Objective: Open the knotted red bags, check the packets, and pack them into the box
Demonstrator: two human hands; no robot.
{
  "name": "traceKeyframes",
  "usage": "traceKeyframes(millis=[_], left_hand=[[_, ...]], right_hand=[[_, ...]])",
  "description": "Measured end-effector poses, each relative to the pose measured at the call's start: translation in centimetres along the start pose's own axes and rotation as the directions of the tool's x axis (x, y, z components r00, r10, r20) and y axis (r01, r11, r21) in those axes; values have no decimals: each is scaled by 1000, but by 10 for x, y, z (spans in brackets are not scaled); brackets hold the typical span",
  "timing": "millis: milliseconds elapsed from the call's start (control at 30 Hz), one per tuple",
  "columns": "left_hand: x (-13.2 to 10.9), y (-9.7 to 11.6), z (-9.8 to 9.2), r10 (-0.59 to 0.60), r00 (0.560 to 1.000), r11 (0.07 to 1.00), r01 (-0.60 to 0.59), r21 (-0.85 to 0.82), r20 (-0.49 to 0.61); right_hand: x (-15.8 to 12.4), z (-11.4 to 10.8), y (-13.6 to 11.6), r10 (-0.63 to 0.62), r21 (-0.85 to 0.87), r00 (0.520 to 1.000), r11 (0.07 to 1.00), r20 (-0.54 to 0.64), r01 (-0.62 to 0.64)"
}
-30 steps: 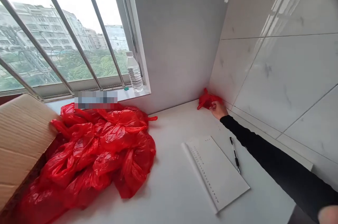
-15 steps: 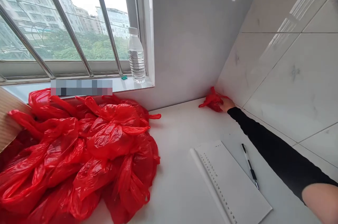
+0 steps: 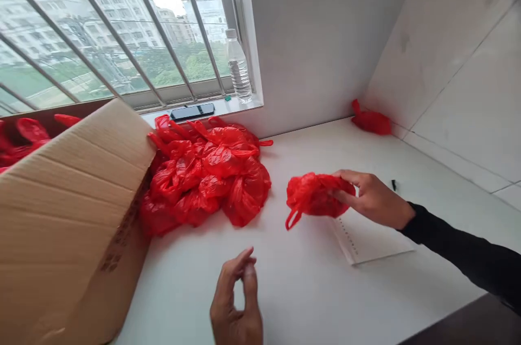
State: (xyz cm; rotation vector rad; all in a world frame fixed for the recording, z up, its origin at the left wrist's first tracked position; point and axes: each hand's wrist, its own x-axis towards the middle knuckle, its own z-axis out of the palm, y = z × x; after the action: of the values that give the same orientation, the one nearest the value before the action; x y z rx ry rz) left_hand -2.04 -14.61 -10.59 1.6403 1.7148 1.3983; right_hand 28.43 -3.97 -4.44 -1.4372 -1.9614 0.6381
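My right hand [image 3: 372,198], in a black sleeve, grips a small knotted red plastic bag [image 3: 313,196] and holds it just above the white counter [image 3: 309,285], over the left edge of a white notepad [image 3: 372,239]. My left hand [image 3: 238,301] hovers low at the bottom centre with its fingertips pinched together and nothing visible in them. A pile of several tied red bags [image 3: 207,171] lies to the left of the held bag. Another single red bag [image 3: 372,121] sits in the far corner against the tiled wall.
A large cardboard box [image 3: 69,220] lies at the left with more red bags behind it. On the windowsill stand a water bottle [image 3: 238,68] and a dark phone [image 3: 192,112]. A pen [image 3: 394,185] peeks out behind my right wrist. Barred window behind.
My right hand left the corner, where one red bag stays, and now holds a red bag over the notepad. My left hand came into view. The view swung left and pulled back.
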Motion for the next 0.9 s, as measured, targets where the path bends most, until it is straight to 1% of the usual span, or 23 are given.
traceKeyframes(millis=[33,67,100,167,233,300,367,433,500,567,600,667,700,733,767,833,867,900], left_hand=[[1,12,3,49,999,999,-49,-5,18],[3,22,6,78,995,997,-79,10,60],[3,29,9,108,988,994,-111,23,107],[2,37,13,121,970,991,-130,26,211],[-2,39,13,108,955,993,-114,6,276],[-7,39,10,88,952,996,-89,-11,293],[-11,39,5,77,951,997,-71,-31,300],[-13,36,0,58,955,998,-46,-48,290],[-14,29,-8,0,974,999,9,-37,225],[-13,20,-18,-89,987,996,92,-16,130],[-13,16,-24,-130,987,991,131,-10,92],[-13,13,-32,-174,983,984,175,-20,54],[-13,15,-33,-157,986,987,159,-29,55],[-13,18,-33,-112,991,993,114,-27,71],[-14,24,-31,-44,994,999,45,-7,103],[-14,35,-23,112,975,990,-127,64,194],[-13,39,-18,166,960,977,-192,97,224],[-11,42,-14,194,953,967,-226,118,233]], right_hand=[[-16,14,-12,-48,38,998,998,51,46],[-30,28,-22,-95,79,991,993,97,87],[-43,39,-30,-131,119,982,986,135,115],[-63,57,-41,-163,176,968,976,191,129],[-76,66,-46,-138,189,968,977,210,98],[-82,69,-50,-92,184,975,981,202,55],[-85,69,-53,-74,196,983,980,166,40],[-86,68,-54,-85,207,989,977,118,59],[-88,66,-51,-53,190,997,981,65,40],[-91,63,-45,53,165,998,985,27,-57],[-93,61,-41,109,160,994,981,17,-111],[-97,58,-36,176,169,984,970,15,-176],[-98,57,-35,183,175,983,967,25,-184],[-99,58,-36,180,178,983,967,31,-182],[-98,59,-38,168,177,985,969,32,-171],[-95,63,-46,107,160,994,981,27,-110],[-92,64,-51,62,149,998,987,31,-66],[-89,65,-55,21,145,999,989,35,-25]])
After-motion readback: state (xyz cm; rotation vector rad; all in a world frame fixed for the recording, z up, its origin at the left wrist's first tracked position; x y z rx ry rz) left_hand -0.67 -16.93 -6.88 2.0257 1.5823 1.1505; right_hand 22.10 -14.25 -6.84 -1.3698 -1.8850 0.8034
